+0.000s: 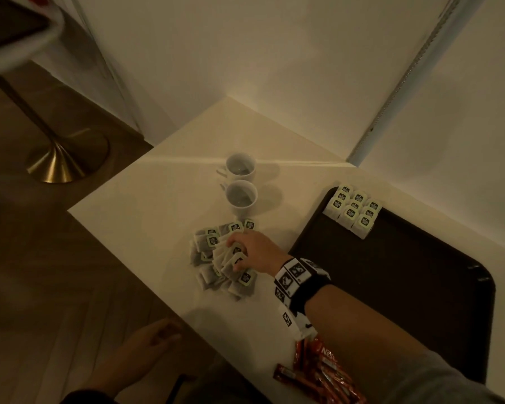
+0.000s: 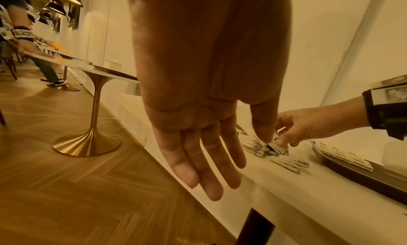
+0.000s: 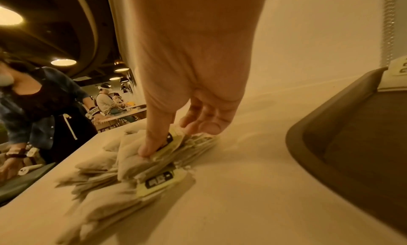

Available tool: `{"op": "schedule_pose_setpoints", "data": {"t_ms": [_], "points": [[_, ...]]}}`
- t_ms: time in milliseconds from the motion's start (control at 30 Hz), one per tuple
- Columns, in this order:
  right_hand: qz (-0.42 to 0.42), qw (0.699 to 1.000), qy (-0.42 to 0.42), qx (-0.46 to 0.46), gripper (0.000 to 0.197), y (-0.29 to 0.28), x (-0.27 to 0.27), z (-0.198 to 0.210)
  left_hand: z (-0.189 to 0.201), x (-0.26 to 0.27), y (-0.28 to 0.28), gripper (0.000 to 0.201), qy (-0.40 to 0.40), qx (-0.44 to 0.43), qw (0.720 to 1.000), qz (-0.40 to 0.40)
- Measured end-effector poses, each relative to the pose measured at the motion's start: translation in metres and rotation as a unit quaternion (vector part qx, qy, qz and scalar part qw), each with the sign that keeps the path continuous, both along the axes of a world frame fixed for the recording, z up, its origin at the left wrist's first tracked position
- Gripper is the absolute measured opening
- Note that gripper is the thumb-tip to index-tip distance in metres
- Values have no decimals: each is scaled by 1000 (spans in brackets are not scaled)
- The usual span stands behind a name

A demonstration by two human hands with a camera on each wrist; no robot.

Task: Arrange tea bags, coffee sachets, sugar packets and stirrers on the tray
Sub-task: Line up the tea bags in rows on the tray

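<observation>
Far left there's a gold table base [image 1: 60, 161] on the wood floor [image 1: 41, 272], nothing to do with the job. Down at the near left edge, off the table [image 1: 146, 199], the left hand [image 1: 149, 339] just hangs there; the left wrist view shows it slack, fingers [image 2: 198, 170] straight and relaxed, nothing in it.

Moving right, the loose heap of tea bags [image 1: 213, 258] sits on the table toward its left side, bags lying every which way, some with their paper tags face up. The right hand [image 1: 252, 249] is down in the heap. From the right wrist view the thumb [image 3: 154, 137] and curled fingers are pinching a small bunch of bags from the top of the pile; how many exactly, I can't tell, it's pretty blurry there.

Just past the heap on the far side stand two white cups [image 1: 241, 196], one behind the other, upright.

Near edge, a bit right of the heap: a pile of red coffee sticks [image 1: 327, 371] on the table, partly under the forearm.

Then the dark tray [image 1: 405, 287] takes up the right side, just beside the heap. In its far left corner there's a tidy block of tea bags [image 1: 354, 211], tags up, in neat overlapping rows.
</observation>
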State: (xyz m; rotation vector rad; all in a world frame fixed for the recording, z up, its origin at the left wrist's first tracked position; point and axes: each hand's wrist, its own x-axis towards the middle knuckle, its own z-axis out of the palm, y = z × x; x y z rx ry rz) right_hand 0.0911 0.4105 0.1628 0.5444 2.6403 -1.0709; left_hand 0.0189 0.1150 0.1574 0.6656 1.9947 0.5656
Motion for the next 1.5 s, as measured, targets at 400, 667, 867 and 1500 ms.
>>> {"op": "schedule_pose_setpoints", "data": {"t_ms": [400,667,867,1500], "points": [[7,1000,8,18,18,12,-1,14,23,-12,18,17,-17,62,998,20],[-10,998,57,-35,21,30,14,37,69,-29,68,30,-10,168,986,-4],[39,995,92,-25,15,64,22,115,103,-32,151,46,-67,285,952,91],[-133,977,162,20,27,132,100,203,155,45,303,38,-447,285,846,-52]]}}
